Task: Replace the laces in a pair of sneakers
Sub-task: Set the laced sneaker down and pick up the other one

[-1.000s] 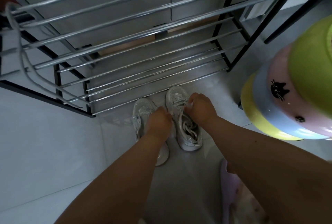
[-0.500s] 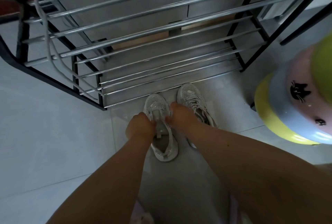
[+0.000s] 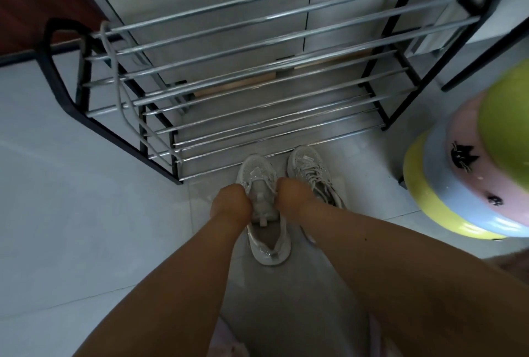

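From our head view, our left hand (image 3: 229, 205) and right hand (image 3: 292, 199) gripping either side of the left sneaker (image 3: 264, 207) on the floor tile (image 3: 86, 213), fingers curled (tips hidden), 2nd sneaker (image 3: 312, 173) just beside, grey lace (image 3: 117, 81) draped on the shoe rack (image 3: 257, 41), rack shelves bare.

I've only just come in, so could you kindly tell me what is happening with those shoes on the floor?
A person bends over a pair of pale grey mesh sneakers on the tiled floor in front of a metal shoe rack. The left hand and right hand grip the two sides of the left sneaker, which has no lace in it. The right sneaker beside it is laced. A grey lace hangs over the rack's left end.
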Available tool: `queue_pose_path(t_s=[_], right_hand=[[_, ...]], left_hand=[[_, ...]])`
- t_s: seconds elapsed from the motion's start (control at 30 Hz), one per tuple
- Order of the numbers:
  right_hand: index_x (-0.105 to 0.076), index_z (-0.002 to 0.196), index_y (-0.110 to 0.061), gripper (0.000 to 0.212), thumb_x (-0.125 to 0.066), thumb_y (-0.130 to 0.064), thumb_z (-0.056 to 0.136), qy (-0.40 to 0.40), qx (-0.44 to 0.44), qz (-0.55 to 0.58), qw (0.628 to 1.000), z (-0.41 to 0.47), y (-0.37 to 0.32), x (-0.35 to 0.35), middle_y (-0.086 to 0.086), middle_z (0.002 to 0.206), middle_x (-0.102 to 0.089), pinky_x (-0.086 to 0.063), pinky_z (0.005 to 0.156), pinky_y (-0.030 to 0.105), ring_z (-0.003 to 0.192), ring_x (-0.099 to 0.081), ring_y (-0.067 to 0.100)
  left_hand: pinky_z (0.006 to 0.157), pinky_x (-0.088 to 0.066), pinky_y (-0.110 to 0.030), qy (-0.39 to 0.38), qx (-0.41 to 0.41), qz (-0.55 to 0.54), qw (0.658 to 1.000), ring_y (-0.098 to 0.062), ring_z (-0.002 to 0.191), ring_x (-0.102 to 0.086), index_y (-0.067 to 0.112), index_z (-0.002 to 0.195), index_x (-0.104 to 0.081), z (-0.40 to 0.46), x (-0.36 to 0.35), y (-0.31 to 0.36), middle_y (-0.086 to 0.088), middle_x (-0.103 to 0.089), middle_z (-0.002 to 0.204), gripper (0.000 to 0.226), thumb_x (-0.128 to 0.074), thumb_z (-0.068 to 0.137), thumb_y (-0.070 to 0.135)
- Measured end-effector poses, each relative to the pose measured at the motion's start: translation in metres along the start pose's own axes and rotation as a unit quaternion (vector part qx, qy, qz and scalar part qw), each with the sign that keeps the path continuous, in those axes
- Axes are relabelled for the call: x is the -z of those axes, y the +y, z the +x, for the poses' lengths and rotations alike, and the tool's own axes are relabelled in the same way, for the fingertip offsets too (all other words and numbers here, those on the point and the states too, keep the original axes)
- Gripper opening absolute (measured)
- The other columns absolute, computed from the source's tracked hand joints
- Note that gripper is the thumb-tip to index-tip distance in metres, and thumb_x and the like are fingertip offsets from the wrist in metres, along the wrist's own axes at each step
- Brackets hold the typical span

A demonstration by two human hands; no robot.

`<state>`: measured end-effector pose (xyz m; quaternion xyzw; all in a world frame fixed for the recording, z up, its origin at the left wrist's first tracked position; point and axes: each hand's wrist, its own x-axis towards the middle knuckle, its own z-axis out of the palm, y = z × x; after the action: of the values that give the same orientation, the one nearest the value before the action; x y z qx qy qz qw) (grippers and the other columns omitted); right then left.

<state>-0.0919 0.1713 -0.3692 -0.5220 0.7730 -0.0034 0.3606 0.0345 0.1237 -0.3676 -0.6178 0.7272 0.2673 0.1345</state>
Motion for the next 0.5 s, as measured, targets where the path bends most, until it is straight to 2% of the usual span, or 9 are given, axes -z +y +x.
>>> queue_pose_path(t_s=[0.17, 0.33, 0.4, 0.5], right_hand=[[-0.056, 0.116, 0.0, 0.029, -0.049, -0.012, 0.09, 0.03, 0.008, 0.009, 0.999, -0.039, -0.014, 0.034, 0.02, 0.12, -0.059, -0.044, 0.09, 0.035, 0.112, -0.056, 0.034], [-0.063, 0.109, -0.004, 0.027, -0.05, -0.016, 0.089, 0.07, 0.027, 0.012, 0.997, -0.092, -0.031, 0.064, 0.017, 0.115, -0.064, -0.046, 0.089, 0.034, 0.109, -0.059, 0.032], [-0.064, 0.106, -0.005, 0.025, -0.049, -0.018, 0.091, 0.098, 0.04, 0.013, 0.994, -0.118, -0.038, 0.078, 0.017, 0.114, -0.064, -0.046, 0.087, 0.033, 0.109, -0.059, 0.032], [-0.06, 0.091, -0.005, 0.019, -0.045, -0.016, 0.093, 0.134, 0.054, 0.019, 0.989, -0.158, -0.046, 0.098, 0.019, 0.115, -0.062, -0.045, 0.084, 0.032, 0.108, -0.058, 0.033]], left_hand=[[0.075, -0.043, -0.03, 0.022, -0.038, 0.007, 0.999, -0.031, 0.1, -0.061, 0.0, 0.1, -0.063, -0.04, 0.04, 0.01, -0.018, -0.064, 0.108, 0.02, -0.049, 0.09, 0.011], [0.08, -0.045, -0.034, 0.076, -0.062, 0.04, 0.994, -0.035, 0.104, -0.059, -0.004, 0.102, -0.061, -0.095, 0.08, 0.018, -0.022, -0.063, 0.111, 0.024, -0.048, 0.091, 0.014], [0.08, -0.048, -0.037, 0.098, -0.074, 0.044, 0.992, -0.036, 0.1, -0.061, -0.004, 0.099, -0.062, -0.117, 0.093, 0.02, -0.022, -0.064, 0.107, 0.025, -0.049, 0.091, 0.015], [0.075, -0.053, -0.037, 0.127, -0.081, 0.023, 0.988, -0.033, 0.089, -0.065, -0.001, 0.094, -0.064, -0.148, 0.113, 0.021, -0.018, -0.068, 0.097, 0.025, -0.048, 0.09, 0.019]])
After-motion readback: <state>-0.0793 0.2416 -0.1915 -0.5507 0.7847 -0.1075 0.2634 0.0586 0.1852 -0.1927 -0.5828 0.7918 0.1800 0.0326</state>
